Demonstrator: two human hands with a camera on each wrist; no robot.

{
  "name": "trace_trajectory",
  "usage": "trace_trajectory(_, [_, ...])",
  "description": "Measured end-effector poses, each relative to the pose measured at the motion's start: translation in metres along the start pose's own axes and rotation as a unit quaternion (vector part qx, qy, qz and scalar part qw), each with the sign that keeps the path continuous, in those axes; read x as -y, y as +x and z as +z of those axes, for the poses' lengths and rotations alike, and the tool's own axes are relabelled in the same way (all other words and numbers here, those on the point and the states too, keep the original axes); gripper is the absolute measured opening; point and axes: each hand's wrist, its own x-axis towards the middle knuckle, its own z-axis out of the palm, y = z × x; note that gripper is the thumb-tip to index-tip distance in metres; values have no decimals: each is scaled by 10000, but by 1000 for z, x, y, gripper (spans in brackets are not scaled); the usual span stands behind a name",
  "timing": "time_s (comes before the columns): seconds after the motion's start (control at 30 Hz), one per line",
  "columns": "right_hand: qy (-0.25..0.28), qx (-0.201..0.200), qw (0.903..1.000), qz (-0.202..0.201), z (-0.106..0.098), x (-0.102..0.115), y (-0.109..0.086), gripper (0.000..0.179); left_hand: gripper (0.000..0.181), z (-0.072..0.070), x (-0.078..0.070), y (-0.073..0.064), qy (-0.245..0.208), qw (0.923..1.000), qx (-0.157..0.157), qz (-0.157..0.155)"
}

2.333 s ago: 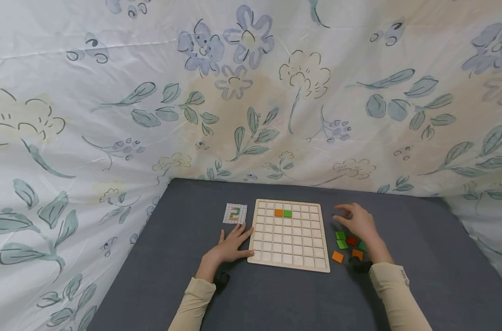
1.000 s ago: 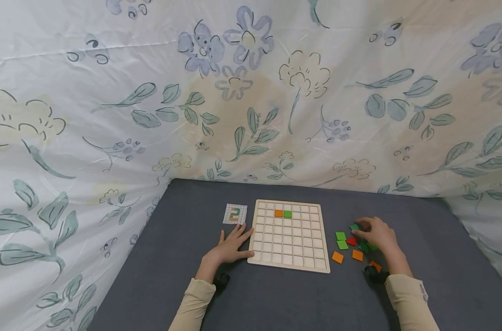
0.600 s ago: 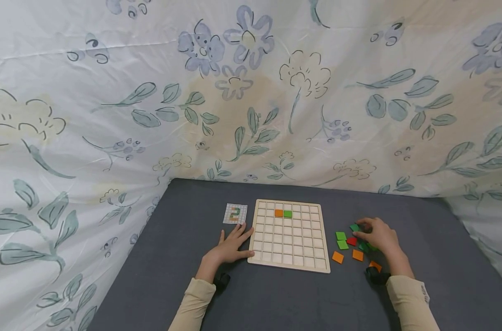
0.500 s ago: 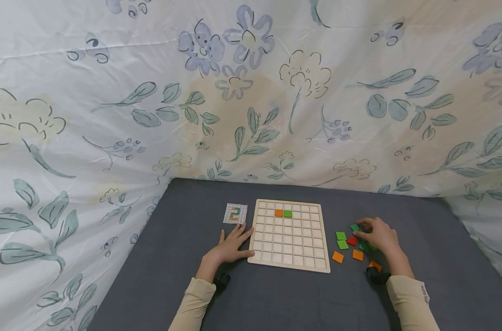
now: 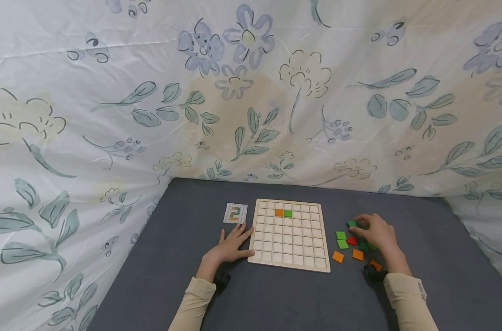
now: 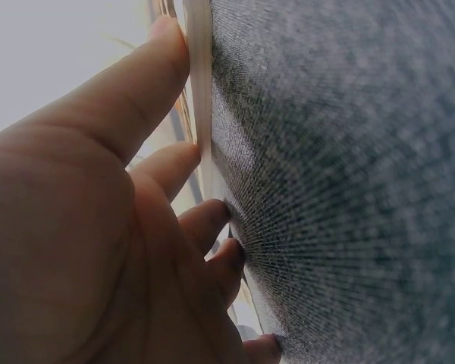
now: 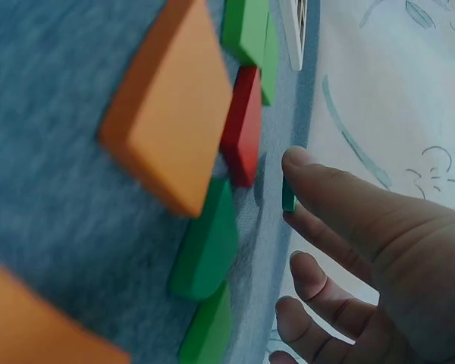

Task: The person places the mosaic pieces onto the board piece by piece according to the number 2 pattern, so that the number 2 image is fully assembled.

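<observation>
Right hand [image 5: 377, 231] and dark green tile [image 5: 351, 224] have shifted slightly toward the cloth's [image 5: 292, 301] far edge since the last frame, right of the grid board [image 5: 287, 238]; we see thumb and forefinger pinching it. Only the right wrist view gives us the tile edge-on, mostly thumb-hidden, its visible edge running up-down there; whether it touches cloth we cannot tell. Left hand [image 5: 228, 248], fingers spread, holds nothing, thumb and forefinger touching the board's side.

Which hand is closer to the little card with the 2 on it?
Left. The left hand is close by the near edge of the card; the right hand is across the board, pinching a green tile.
</observation>
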Motion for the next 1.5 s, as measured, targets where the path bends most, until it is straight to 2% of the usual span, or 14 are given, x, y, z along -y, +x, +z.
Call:
trace_trajectory(0.4, [81,-106,9999,-104,9,16,9,47,73,1,2,0,48,10000,45,51])
trace_trajectory(0.93, [274,-309,9952,-887,23,53,21,40,73,0,3,0,43,10000,9,69])
trace_trajectory(1.5, [565,-249,9848,-1623,43,85,39,37,72,0,6,2,72,9999,44,65])
